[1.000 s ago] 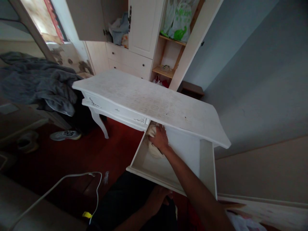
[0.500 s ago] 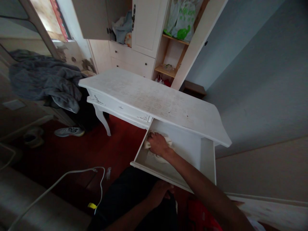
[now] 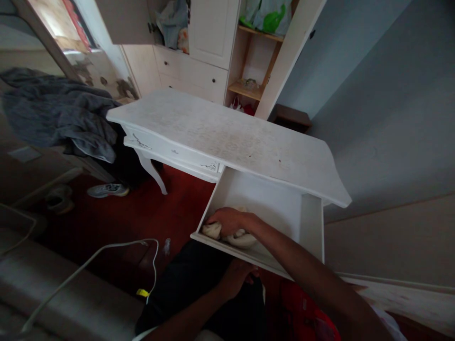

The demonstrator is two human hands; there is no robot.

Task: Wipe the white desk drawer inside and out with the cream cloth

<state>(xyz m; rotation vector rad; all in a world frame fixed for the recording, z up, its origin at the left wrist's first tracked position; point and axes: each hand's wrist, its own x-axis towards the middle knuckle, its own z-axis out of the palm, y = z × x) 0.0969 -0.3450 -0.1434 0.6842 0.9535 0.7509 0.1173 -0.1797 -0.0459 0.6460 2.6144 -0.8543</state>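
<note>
Where it shows, the cloth (image 3: 242, 239) looks crumpled, cream-coloured.

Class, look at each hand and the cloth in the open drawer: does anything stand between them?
For the left hand, yes: the drawer front stands between it and the cloth. For the right hand, nothing visible: it grips the cloth inside the drawer.

Right hand (image 3: 229, 221) curled, arm (image 3: 295, 255) outstretched
</note>
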